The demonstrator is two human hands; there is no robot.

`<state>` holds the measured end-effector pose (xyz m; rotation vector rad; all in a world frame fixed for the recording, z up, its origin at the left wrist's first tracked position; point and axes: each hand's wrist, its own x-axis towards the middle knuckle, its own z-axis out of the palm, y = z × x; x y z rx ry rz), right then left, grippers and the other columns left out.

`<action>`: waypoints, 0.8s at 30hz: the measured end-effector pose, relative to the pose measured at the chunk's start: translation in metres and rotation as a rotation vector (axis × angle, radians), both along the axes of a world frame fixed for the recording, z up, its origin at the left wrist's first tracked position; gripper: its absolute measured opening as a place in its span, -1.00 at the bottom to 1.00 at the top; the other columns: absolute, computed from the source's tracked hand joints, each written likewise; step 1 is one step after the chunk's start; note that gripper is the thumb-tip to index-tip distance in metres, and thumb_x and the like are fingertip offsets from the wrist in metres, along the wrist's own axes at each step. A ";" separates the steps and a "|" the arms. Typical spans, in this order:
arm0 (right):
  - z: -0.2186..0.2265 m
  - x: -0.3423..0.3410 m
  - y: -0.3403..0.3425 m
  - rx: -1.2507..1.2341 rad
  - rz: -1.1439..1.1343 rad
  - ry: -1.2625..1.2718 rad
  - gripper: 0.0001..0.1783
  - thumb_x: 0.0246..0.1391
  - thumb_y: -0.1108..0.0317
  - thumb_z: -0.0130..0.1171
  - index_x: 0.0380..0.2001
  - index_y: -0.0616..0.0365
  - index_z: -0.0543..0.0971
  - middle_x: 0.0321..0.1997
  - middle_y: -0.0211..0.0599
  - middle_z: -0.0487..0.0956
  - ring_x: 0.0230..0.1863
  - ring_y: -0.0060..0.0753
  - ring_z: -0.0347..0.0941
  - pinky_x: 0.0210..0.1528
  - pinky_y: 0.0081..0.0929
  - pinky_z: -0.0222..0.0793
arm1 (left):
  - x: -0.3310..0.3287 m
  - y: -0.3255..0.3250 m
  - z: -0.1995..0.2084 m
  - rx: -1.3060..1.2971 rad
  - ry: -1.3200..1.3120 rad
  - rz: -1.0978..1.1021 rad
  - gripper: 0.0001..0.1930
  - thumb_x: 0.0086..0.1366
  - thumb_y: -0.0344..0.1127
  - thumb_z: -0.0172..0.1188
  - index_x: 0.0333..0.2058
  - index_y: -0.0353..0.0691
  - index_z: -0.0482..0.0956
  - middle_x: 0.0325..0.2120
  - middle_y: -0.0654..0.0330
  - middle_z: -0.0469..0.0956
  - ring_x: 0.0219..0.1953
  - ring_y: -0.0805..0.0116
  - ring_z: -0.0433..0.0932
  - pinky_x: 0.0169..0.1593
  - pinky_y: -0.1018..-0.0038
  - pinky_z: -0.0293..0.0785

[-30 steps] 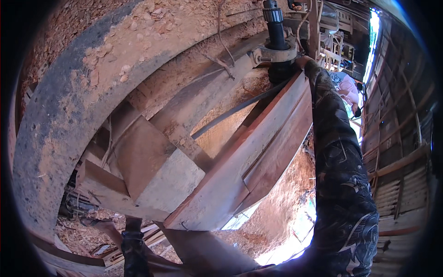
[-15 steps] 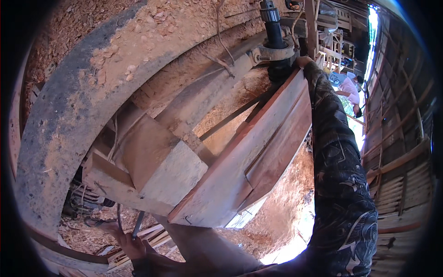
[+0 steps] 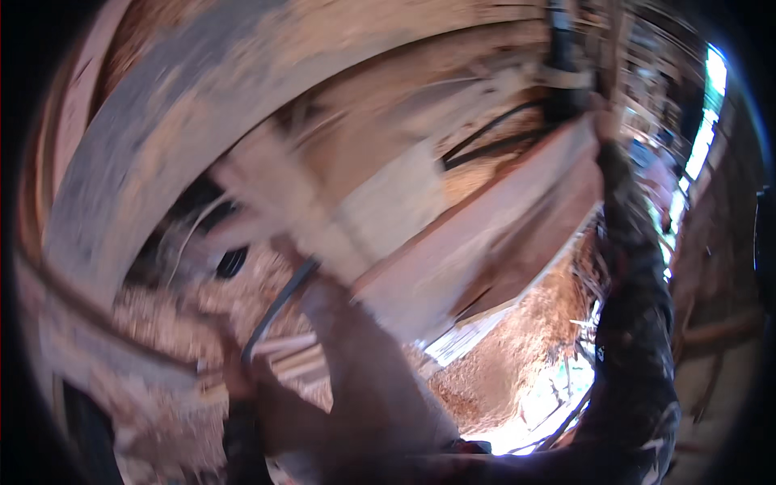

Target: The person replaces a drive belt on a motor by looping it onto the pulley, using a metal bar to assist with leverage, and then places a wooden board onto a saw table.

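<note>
My left hand [image 3: 234,356] is low on the left, blurred, with its fingers closed round one end of a dark flat strap [image 3: 279,309] that looks like a belt. The strap slants up and right to a wooden frame [image 3: 303,210], which hides part of it. Two dark bands [image 3: 493,147] run to a black shaft [image 3: 559,48] with a round base. Whether they belong to the same strap is hidden. At the far end of a long reddish wooden board [image 3: 501,218], my right hand [image 3: 602,121] touches or rests near the edge; its fingers are smeared.
A large curved grey rim [image 3: 162,121] dusted with sawdust arches over the left. Sawdust [image 3: 501,372] and wood strips [image 3: 299,356] lie below. Behind my right arm are a person in pink [image 3: 661,182] and a slatted wall [image 3: 719,242]. Bright light falls at the lower right.
The view has swung, so the scene sits further right and is blurred. My left hand has risen with the strap, more of which shows. Two bands now appear apart near the shaft.
</note>
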<state>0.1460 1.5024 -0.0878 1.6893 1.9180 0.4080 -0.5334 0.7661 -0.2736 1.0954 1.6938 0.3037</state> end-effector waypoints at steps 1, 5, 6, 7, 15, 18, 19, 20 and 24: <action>-0.013 -0.048 -0.046 -0.037 0.070 0.161 -0.58 0.21 0.11 -0.03 0.02 0.11 0.49 0.04 -0.10 0.47 0.10 -0.19 0.37 0.14 -0.29 0.23 | -0.013 -0.009 0.005 0.142 0.092 -0.031 -0.54 0.16 -0.28 0.12 0.00 -0.40 0.39 0.05 -0.28 0.36 0.06 -0.31 0.37 0.08 0.11 0.38; 0.060 -0.316 -0.219 -0.146 0.103 0.763 -0.66 0.24 0.22 0.01 -0.05 0.23 0.51 -0.02 -0.24 0.51 -0.01 -0.43 0.40 0.01 -0.50 0.29 | -0.030 -0.015 -0.036 -0.052 0.146 0.010 -0.74 0.07 -0.46 0.11 -0.20 -0.28 0.47 -0.15 -0.13 0.47 -0.17 -0.16 0.47 -0.09 0.09 0.40; 0.072 -0.358 -0.265 -0.236 0.015 0.820 -0.69 0.24 0.26 -0.01 -0.06 0.23 0.50 -0.07 -0.23 0.53 -0.09 -0.43 0.43 -0.02 -0.53 0.30 | -0.025 -0.013 -0.045 -0.115 0.101 0.111 -0.73 0.07 -0.45 0.12 -0.19 -0.28 0.49 -0.21 -0.11 0.51 -0.17 -0.12 0.49 -0.08 0.12 0.42; 0.084 -0.408 -0.317 -0.338 -0.166 0.898 -0.74 0.23 0.37 -0.04 -0.07 0.23 0.49 -0.13 -0.22 0.55 -0.11 -0.45 0.43 -0.07 -0.53 0.31 | -0.017 -0.001 -0.049 -0.250 0.067 0.132 -0.73 0.08 -0.43 0.12 -0.19 -0.28 0.51 -0.28 -0.09 0.53 -0.19 -0.10 0.50 -0.07 0.15 0.42; -0.108 -0.541 -0.534 -0.865 0.392 0.876 -0.62 -0.07 0.33 0.21 -0.15 0.26 0.48 -0.09 -0.05 0.48 -0.04 0.01 0.40 0.04 -0.15 0.31 | -0.007 -0.021 -0.133 -0.060 0.190 0.156 -0.76 0.11 -0.28 0.14 -0.25 -0.24 0.54 -0.32 -0.07 0.56 -0.27 -0.08 0.55 -0.15 0.17 0.48; -0.208 -0.555 -0.521 -0.666 0.525 0.600 -0.57 0.09 0.09 0.07 -0.12 0.20 0.49 0.00 -0.01 0.48 0.04 0.06 0.38 0.06 -0.08 0.27 | 0.000 -0.012 -0.166 0.009 0.271 0.210 -0.76 0.13 -0.27 0.11 -0.23 -0.21 0.54 -0.33 -0.05 0.57 -0.28 -0.08 0.55 -0.19 0.15 0.50; -0.229 -0.550 -0.513 -0.810 0.438 0.406 -0.54 0.14 0.01 -0.01 -0.10 0.18 0.48 -0.06 0.02 0.50 0.00 0.07 0.41 0.01 -0.06 0.30 | 0.005 -0.007 -0.170 -0.019 0.310 0.227 -0.78 0.14 -0.26 0.11 -0.24 -0.18 0.52 -0.37 -0.04 0.58 -0.35 -0.08 0.57 -0.25 0.10 0.52; -0.246 -0.543 -0.503 -0.942 0.350 0.203 -0.49 0.18 -0.06 -0.08 -0.08 0.16 0.48 -0.11 0.05 0.53 -0.04 0.09 0.44 -0.04 -0.04 0.33 | 0.008 0.003 -0.177 -0.027 0.299 0.246 -0.78 0.14 -0.26 0.11 -0.24 -0.18 0.52 -0.37 -0.04 0.58 -0.35 -0.08 0.57 -0.25 0.10 0.52; -0.297 -0.533 -0.509 -1.321 0.169 0.218 -0.48 0.21 -0.10 -0.14 -0.10 0.13 0.49 -0.29 0.06 0.57 -0.17 0.10 0.50 -0.14 0.00 0.36 | 0.009 -0.004 -0.202 -0.221 0.448 0.187 -0.81 0.21 -0.25 0.04 -0.27 -0.18 0.50 -0.46 -0.06 0.59 -0.42 -0.10 0.58 -0.33 0.05 0.52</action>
